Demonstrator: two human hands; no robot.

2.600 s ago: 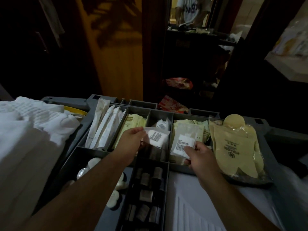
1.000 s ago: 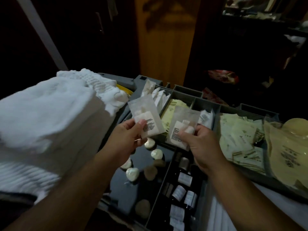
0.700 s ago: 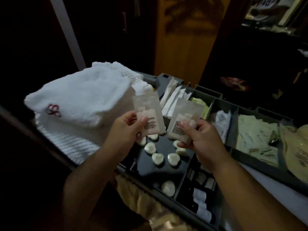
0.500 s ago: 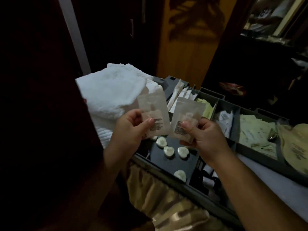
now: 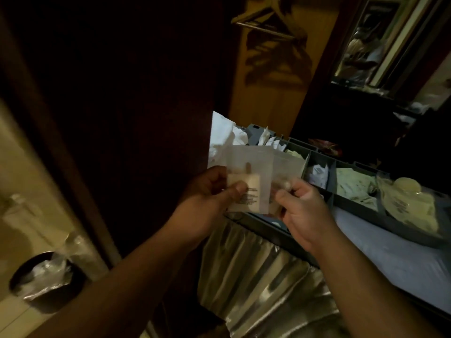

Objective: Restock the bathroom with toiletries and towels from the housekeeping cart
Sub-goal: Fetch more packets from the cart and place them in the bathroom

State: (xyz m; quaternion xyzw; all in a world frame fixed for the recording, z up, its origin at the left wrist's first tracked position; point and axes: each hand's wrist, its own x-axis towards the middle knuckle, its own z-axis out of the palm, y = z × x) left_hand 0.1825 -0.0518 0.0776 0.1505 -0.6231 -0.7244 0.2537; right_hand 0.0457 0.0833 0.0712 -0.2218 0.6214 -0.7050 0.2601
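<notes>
Head view: 1 translucent plastic sachet (image 5: 251, 181) is pinched by the left hand (image 5: 206, 193), a 2nd sachet (image 5: 288, 169) by the right hand (image 5: 305, 211), at centre; the grey compartmented cart tray (image 5: 353, 207) lies at 3 o'clock; carrying is judged underway; a turn into the lit room (image 5: 26, 172) at 9 o'clock is called for.

Left hand (image 5: 210, 193) and right hand (image 5: 302, 211) each pinch a sachet (image 5: 249, 176).

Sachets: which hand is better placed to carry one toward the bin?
Likely left: the left hand and front sachet are nearer the bin; the right hand, with rear sachet, is beside the cart tray.
</notes>
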